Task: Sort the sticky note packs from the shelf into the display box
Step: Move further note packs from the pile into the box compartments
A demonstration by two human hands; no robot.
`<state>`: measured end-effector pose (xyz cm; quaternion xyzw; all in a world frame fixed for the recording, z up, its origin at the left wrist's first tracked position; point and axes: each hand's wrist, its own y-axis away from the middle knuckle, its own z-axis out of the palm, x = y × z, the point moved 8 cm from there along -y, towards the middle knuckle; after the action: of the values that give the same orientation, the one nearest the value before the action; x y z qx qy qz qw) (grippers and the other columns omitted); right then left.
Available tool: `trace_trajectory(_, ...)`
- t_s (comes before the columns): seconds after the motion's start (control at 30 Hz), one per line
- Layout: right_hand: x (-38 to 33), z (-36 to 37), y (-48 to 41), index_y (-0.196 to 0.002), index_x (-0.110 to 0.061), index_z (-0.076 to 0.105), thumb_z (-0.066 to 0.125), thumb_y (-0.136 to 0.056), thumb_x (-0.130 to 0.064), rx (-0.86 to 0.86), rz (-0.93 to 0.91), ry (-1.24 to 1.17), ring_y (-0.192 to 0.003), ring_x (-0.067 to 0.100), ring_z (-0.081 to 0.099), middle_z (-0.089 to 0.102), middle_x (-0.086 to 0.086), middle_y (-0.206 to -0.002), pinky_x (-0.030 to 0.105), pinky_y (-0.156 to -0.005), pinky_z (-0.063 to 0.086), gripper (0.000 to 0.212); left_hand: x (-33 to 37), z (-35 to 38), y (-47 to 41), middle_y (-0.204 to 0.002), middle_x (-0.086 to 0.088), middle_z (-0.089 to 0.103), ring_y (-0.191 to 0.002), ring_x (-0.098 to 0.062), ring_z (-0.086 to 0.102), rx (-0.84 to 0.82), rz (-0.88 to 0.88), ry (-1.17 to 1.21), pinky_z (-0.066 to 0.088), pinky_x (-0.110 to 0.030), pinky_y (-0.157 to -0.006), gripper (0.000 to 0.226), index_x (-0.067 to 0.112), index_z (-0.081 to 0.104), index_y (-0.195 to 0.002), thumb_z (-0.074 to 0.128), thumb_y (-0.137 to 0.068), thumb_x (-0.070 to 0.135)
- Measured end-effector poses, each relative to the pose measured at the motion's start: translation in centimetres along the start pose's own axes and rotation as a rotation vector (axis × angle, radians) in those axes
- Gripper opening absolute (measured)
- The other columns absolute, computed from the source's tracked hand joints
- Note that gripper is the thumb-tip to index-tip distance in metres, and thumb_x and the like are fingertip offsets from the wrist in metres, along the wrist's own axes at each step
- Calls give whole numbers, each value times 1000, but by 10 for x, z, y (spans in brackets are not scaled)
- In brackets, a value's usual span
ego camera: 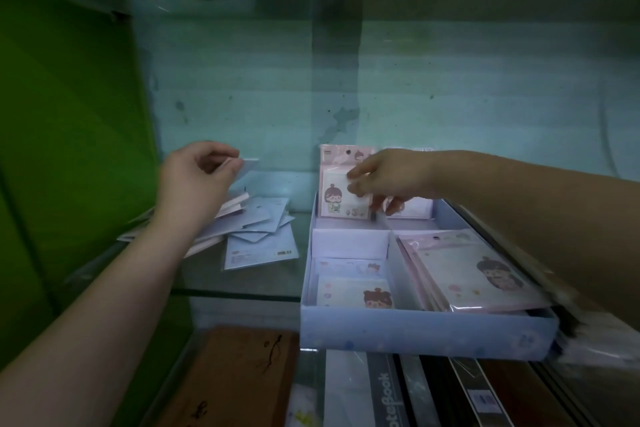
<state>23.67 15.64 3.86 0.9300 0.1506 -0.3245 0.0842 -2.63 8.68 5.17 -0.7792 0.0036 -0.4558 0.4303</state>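
A light blue display box (426, 333) with dividers sits on the glass shelf (239, 284) at the right. Sticky note packs with cartoon girls fill its compartments. My right hand (388, 177) pinches an upright pink pack (341, 194) in the back left compartment. A stack of packs (481, 270) lies in the front right compartment, and two flat packs (349, 291) lie in the front left one. My left hand (197, 180) holds a pale pack (250, 164) by its edge above a loose pile of packs (256, 236) lying face down on the shelf.
A green panel (69, 132) closes the left side. The teal back wall (381, 80) is close behind. Below the glass shelf lie a brown notebook (232, 378) and dark notebooks (433, 395). Plastic-wrapped goods (595, 333) press against the box's right side.
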Motion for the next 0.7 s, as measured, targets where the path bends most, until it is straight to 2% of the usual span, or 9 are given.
trace_trajectory(0.07,0,6,0,-138,-14,46,64,-88,-30,-24,22,38,-72,19,62,65,6,-110,26,-57,52,56,-3,-4,-1,-78,10,65,-67,8,60,85,-35,75,53,-15,-72,11,10,71,-93,70,-83,13)
trace_trajectory(0.13,-6,4,0,-132,-11,52,62,-89,-32,21,-12,74,-72,16,61,68,5,-108,25,-60,49,49,-3,-10,-1,-77,7,65,-70,0,60,196,-55,147,57,-31,-78,8,11,69,-90,70,-82,13)
trace_trajectory(0.17,-10,1,1,-126,-12,57,60,-90,-32,66,-39,76,-71,14,60,69,3,-105,25,-61,47,41,0,-12,-1,-77,7,64,-71,-2,60,241,-44,175,57,-34,-79,7,13,67,-88,70,-82,12)
trace_trajectory(0.23,-15,-6,1,-113,-13,64,55,-93,-35,149,-69,-9,-68,13,57,70,2,-98,25,-60,43,31,12,-11,1,-78,10,63,-72,0,60,269,17,229,55,-27,-78,8,13,65,-88,69,-82,9)
trace_trajectory(0.33,-18,1,4,-107,-9,65,45,-98,-40,67,-32,-390,-61,14,59,68,5,-87,24,-56,44,38,39,4,11,-83,9,67,-78,2,65,175,152,300,52,-17,-77,10,12,68,-88,71,-80,5)
trace_trajectory(0.4,-24,9,8,-110,-6,61,40,-98,-43,-44,-4,-672,-62,18,64,68,9,-84,24,-54,51,44,62,17,24,-87,6,70,-86,-3,69,89,266,304,52,-20,-82,11,13,70,-85,72,-79,5)
trace_trajectory(0.53,-30,13,17,-115,0,53,37,-98,-46,-138,35,-988,-75,28,65,68,19,-97,28,-59,58,52,101,33,51,-88,8,70,-89,-7,69,-14,539,218,50,-19,-86,11,10,74,-81,73,-77,0)
trace_trajectory(0.6,-31,12,22,-111,0,53,41,-98,-39,-171,15,-1067,-72,27,65,67,19,-90,28,-59,59,42,112,41,63,-89,9,70,-90,-5,68,-82,607,197,49,-18,-87,10,9,75,-79,73,-75,0)
trace_trajectory(0.7,-25,5,26,-103,-4,55,46,-96,-14,-138,-29,-1056,-63,19,65,66,12,-81,23,-53,55,16,113,50,68,-87,11,72,-94,-4,67,-203,530,277,48,-19,-88,12,14,76,-76,76,-73,2)
